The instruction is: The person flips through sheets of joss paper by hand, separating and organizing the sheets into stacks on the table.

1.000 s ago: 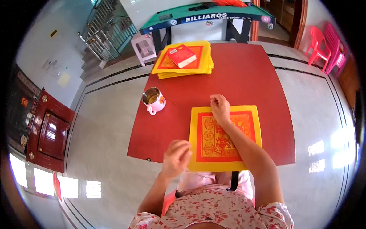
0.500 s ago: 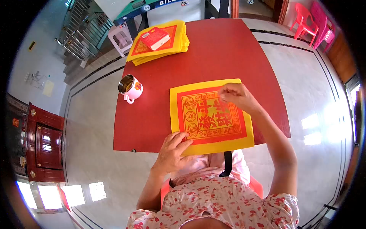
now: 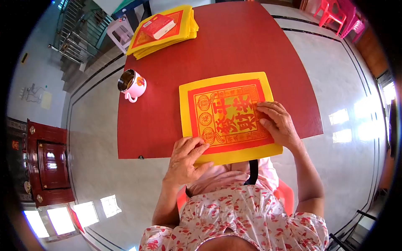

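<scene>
A sheet of yellow joss paper with a red printed panel and gold-and-red characters lies in front of me, its near edge reaching past the table edge. My left hand rests on its lower left corner, fingers bent on top and the thumb apart by the near edge. On the right side of the sheet lies my right hand, fingers stretched over the print and thumb slightly spread. Whether other sheets are underneath is hard to make out.
The red table carries a pink mug with a dark drink at the left. At the far left, a thick red book sits on a stack of yellow paper sheets. Pink plastic chairs stand far right.
My right hand has come down from above the sheet's upper right and now lies on its right side. My left hand stays at the lower left corner. The view has shifted slightly.
</scene>
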The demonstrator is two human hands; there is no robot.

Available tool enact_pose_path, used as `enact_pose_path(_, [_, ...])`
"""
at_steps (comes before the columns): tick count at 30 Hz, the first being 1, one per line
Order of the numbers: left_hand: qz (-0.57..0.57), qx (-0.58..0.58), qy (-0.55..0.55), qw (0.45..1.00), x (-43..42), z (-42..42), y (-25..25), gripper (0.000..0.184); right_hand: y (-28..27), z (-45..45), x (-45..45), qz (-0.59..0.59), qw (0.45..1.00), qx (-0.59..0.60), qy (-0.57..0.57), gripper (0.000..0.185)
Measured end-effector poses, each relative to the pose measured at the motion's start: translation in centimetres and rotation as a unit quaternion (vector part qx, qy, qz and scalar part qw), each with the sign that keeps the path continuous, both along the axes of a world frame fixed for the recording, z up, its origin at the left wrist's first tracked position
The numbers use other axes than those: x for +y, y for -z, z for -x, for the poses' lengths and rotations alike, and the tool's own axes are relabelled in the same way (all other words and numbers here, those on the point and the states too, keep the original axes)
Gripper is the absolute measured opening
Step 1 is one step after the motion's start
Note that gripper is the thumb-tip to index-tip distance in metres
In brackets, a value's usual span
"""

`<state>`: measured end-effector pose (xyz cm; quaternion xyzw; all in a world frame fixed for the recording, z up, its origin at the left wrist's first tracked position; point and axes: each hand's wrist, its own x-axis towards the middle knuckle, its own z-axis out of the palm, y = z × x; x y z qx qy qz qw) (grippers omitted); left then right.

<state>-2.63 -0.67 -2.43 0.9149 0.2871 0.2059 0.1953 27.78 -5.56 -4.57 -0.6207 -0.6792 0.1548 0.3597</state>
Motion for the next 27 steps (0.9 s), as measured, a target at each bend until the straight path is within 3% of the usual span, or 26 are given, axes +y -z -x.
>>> enact_pose_path(27, [0.026,0.047,0.051,0.997,-0.1,1.3,-1.0,0.050,0.7,1.6,-0.5,-0.043,0.997,0.020,0.060,0.020])
